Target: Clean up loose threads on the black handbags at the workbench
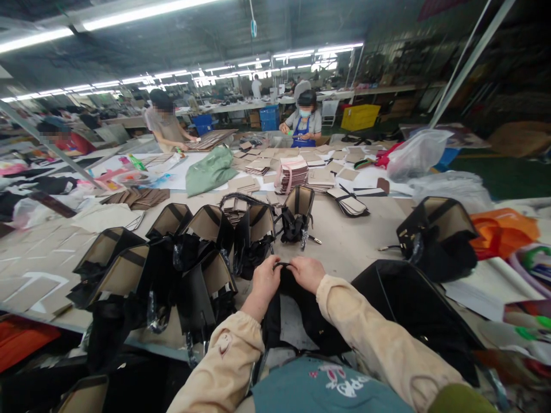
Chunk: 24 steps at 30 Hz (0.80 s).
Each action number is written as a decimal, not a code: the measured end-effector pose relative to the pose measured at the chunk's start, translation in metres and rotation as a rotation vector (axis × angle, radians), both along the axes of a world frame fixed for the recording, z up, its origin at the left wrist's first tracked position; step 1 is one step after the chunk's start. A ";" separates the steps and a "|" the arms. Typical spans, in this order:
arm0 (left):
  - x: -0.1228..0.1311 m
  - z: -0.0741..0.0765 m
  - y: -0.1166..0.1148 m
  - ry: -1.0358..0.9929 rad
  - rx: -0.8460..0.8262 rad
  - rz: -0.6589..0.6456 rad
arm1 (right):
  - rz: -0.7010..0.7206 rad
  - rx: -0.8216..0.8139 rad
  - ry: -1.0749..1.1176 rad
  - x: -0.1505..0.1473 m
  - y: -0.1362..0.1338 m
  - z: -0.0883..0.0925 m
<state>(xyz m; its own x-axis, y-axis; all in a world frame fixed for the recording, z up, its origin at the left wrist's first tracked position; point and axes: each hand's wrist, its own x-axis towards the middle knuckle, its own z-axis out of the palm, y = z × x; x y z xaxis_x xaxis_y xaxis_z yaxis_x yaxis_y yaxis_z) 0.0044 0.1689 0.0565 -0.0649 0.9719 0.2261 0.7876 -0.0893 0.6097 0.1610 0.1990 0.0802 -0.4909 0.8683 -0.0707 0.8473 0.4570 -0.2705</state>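
In the head view, my left hand (266,281) and my right hand (307,273) are close together above the table, near the front edge. Both pinch a narrow black strip (282,264), one hand at each side of it. Black material (303,307) hangs below my right hand; whether it joins the strip I cannot tell. Just beyond my hands stands a small black bag (297,221) with a beige lining and a zip pull. Left of my hands, another black bag (206,292) stands open, and a large black piece (400,292) lies under my right forearm.
Several open black bags (166,226) crowd the table's left part. Another bag (439,235) stands right, beside orange fabric (503,232). Stacked panels (293,175), a green cloth (210,170) and clear plastic bags (419,152) lie farther back. Two co-workers (303,123) work across the table.
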 end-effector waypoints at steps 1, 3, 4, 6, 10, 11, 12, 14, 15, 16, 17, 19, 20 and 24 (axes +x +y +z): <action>0.000 0.000 -0.001 0.013 0.032 -0.012 | 0.000 -0.004 -0.001 0.000 0.000 0.000; -0.001 0.002 -0.002 0.046 0.078 -0.025 | 0.000 -0.010 -0.001 0.000 0.000 0.000; -0.001 0.003 -0.002 0.062 0.087 -0.028 | 0.000 -0.012 -0.001 0.000 0.000 0.000; -0.001 0.005 -0.001 0.089 0.089 -0.034 | 0.000 -0.013 0.000 -0.001 0.000 0.000; -0.001 0.007 -0.001 0.127 0.078 -0.046 | -0.005 -0.014 0.003 0.000 -0.001 0.001; -0.001 0.007 -0.001 0.134 0.076 -0.046 | -0.005 -0.015 0.003 0.000 -0.001 0.001; -0.002 0.006 -0.001 0.140 0.074 -0.047 | -0.005 -0.016 0.004 0.001 -0.001 0.001; -0.002 0.006 -0.001 0.152 0.075 -0.054 | -0.004 -0.017 0.007 0.002 -0.001 0.001; -0.002 0.006 -0.001 0.160 0.075 -0.060 | -0.004 -0.015 0.008 0.002 -0.001 0.001; -0.002 0.006 -0.001 0.169 0.073 -0.066 | -0.004 -0.013 0.009 0.002 -0.001 0.000; -0.002 0.006 -0.001 0.179 0.072 -0.071 | -0.003 -0.011 0.009 0.002 -0.001 0.000; -0.002 0.007 -0.001 0.197 0.069 -0.074 | -0.001 -0.004 0.010 0.002 0.000 0.000; -0.002 0.007 -0.001 0.203 0.066 -0.077 | 0.001 -0.001 0.011 0.002 0.000 -0.001; -0.004 0.008 -0.001 0.197 0.056 -0.136 | 0.006 0.008 0.014 0.003 -0.001 0.000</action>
